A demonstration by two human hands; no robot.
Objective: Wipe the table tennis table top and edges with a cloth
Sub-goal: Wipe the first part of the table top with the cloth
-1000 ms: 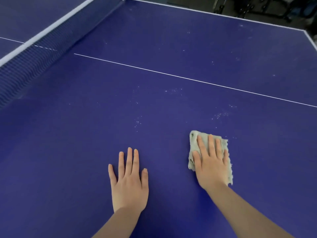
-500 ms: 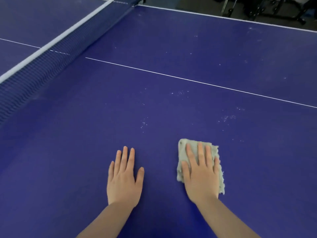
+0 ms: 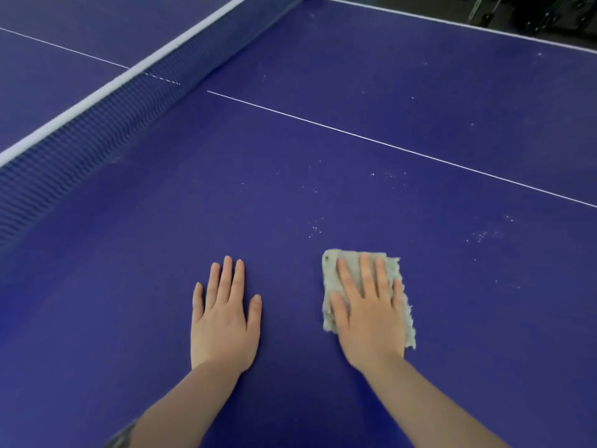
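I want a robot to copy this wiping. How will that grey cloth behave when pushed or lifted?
The cloth looks thin with frayed edges, so it would probably droop when lifted. It lies flat under the right hand, whose straight fingers press it down; without such pressure it may bunch rather than slide.

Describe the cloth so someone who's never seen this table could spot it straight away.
On the blue table tennis table, look on the near side of the net, below the thin white centre line. The pale grey-green, frayed cloth lies flat under the right hand; the left hand rests on bare table.
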